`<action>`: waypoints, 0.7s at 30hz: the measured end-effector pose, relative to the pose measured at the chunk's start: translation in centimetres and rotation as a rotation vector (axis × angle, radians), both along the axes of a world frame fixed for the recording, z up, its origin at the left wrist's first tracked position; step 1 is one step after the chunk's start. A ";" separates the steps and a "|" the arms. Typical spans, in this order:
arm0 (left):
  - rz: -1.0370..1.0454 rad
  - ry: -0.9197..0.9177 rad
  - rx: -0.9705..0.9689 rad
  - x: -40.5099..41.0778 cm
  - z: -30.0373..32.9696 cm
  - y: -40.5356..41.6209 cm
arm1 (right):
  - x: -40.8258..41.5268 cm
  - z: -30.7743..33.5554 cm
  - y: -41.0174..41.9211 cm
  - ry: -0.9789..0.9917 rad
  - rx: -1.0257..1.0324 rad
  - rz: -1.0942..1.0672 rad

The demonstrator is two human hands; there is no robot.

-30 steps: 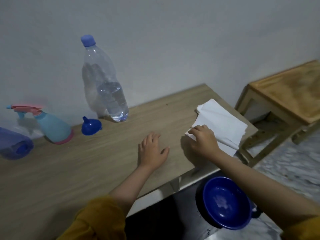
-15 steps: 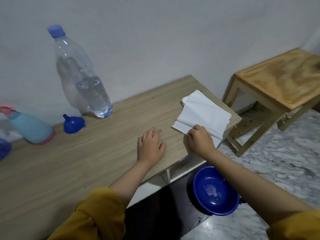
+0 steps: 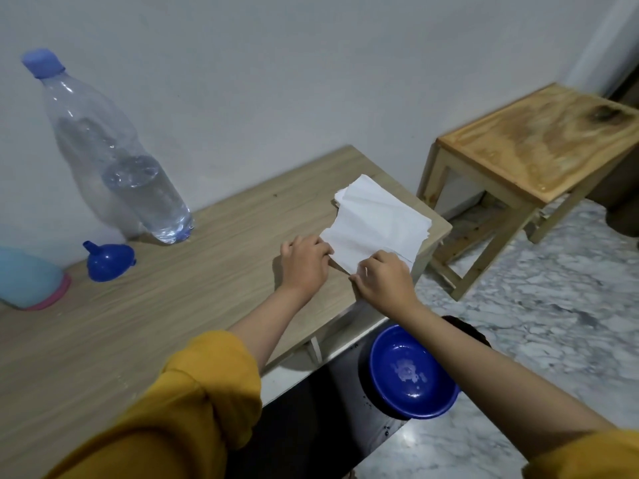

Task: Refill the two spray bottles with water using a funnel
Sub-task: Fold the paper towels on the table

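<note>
— So, where was the funnel (image 3: 110, 261)?

— Well to the left of both hands, lying on its side on the wooden table (image 3: 145, 316), spout up and toward the wall. Nobody was touching it. Just left of it stood a pale blue spray bottle (image 3: 29, 278) with a pink base, cut off by the frame edge, so I could not tell whether its top was on. Only one spray bottle showed.

— And the water?

— Behind the funnel, farther from the hands and near the wall, a clear water bottle (image 3: 114, 160) with a blue cap stood upright, roughly a third full.

— What were the hands doing?

— Both were on a stack of white paper napkins (image 3: 377, 223) at the table's right end. The left hand (image 3: 304, 266) had its fingers curled over the near left corner of the stack, seemingly pinching it. The right hand (image 3: 385, 280) was closed loosely on the near edge, thumb and fingers gripping a sheet.

— Anything past the hands?

— Below the right forearm, a blue bowl (image 3: 413, 373) sat lower than the tabletop. Right of the hands and farther back stood a small wooden stool (image 3: 539, 140) on the marble floor (image 3: 539, 305). Mustard-yellow sleeves (image 3: 193, 402) were pushed up both arms.
</note>
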State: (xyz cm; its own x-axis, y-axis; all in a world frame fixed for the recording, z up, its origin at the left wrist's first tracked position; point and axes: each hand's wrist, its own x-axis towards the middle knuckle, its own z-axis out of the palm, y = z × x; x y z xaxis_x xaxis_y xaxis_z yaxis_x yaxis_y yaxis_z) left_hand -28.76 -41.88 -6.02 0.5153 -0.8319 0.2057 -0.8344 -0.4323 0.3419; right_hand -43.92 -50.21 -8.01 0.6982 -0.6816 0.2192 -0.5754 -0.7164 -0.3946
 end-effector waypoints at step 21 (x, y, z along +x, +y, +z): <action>0.121 -0.152 -0.051 10.4 7.0 14.6 | 8.4 6.5 12.5 -0.175 -0.133 0.115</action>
